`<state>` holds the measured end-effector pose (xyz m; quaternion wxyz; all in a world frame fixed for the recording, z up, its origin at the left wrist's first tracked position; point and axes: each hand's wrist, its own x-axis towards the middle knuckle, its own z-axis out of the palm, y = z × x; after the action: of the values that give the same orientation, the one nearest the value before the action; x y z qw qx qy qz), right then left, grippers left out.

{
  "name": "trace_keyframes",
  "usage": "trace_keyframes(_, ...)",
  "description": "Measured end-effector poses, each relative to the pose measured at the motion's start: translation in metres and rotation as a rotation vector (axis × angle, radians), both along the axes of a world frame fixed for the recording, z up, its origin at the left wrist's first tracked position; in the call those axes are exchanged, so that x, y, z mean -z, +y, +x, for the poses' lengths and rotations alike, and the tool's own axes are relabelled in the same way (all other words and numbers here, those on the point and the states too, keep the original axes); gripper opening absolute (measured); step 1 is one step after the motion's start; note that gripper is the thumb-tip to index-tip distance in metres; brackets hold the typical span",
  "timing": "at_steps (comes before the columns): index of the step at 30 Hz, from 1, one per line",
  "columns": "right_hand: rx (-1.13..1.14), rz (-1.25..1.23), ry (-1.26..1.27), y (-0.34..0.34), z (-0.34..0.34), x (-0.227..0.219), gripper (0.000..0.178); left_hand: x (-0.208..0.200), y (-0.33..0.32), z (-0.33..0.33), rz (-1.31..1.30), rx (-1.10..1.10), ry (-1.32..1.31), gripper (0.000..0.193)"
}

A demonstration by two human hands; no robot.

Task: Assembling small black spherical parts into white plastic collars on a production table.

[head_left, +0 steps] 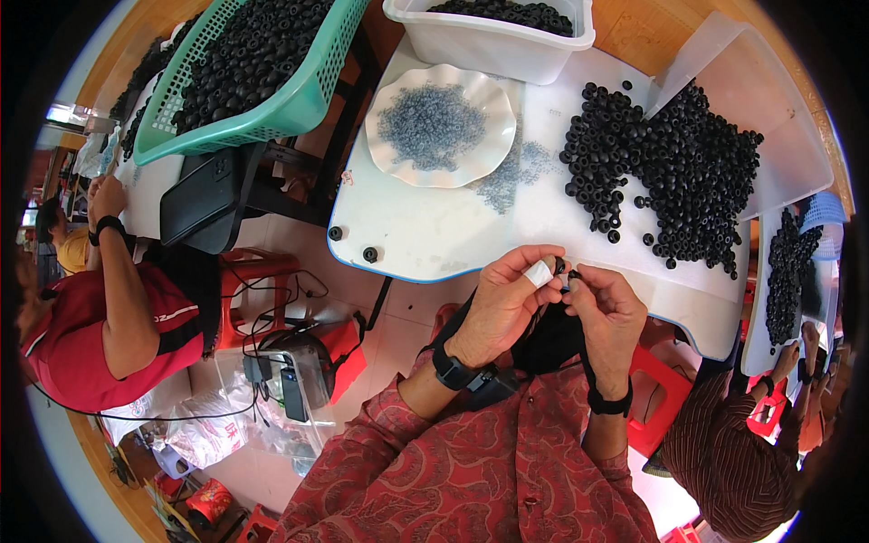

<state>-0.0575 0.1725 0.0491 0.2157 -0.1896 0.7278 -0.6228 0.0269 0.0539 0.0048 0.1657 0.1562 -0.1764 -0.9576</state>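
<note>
My left hand (505,306), with white tape wrapped on a finger, pinches a small black round part (558,265) in front of my chest. Close beside it, my right hand (608,312) has its fingers pinched on another small black part (574,275). The two parts are nearly together, and whether they touch cannot be made out. A cream scalloped plate (385,149) heaped with small translucent grey rings (431,127) stands beyond my hands. To its right spreads a pile of black ring-shaped parts (697,172). Several grey rings lie loose beside the plate.
Two black parts (369,254) sit near the table's (425,237) left edge. A white bin (507,50) stands at the back; a clear tub (783,118) tips toward the pile. Left are a green basket (312,95) of black parts and a person in red (136,317); another person (733,443) sits right.
</note>
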Motion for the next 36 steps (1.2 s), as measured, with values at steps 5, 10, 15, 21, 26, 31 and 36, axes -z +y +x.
trace_keyframes(5,0.013,-0.027,0.061,-0.0019,0.0007,0.0041,0.016,-0.0011,-0.0013,0.0001,0.021,0.007,0.005,0.027)
trace_keyframes(10,-0.01,-0.076,0.065,-0.0024,0.002,0.0067,0.01,-0.001,-0.0024,0.0017,0.12,0.023,0.053,0.028)
trace_keyframes(15,-0.003,-0.14,0.008,-0.0021,0.0026,0.0049,0.01,-0.0001,-0.0026,0.0027,0.231,0.059,0.075,0.029)
trace_keyframes(21,0.024,-0.159,-0.008,-0.0044,0.004,0.0048,0.01,-0.0017,0.0007,0.0018,0.204,0.058,0.065,0.029)
trace_keyframes(26,0.018,-0.147,0.033,-0.0057,0.005,0.0044,0.009,-0.0038,0.0012,0.002,0.196,0.051,0.046,0.029)
trace_keyframes(31,0.016,-0.143,0.058,-0.0067,0.0058,0.0045,0.009,-0.0051,0.0015,0.002,0.191,0.043,0.032,0.028)
trace_keyframes(36,0.031,-0.12,0.069,-0.0074,0.0067,0.0052,0.011,-0.0032,0.002,0.0019,0.177,0.032,0.035,0.029)
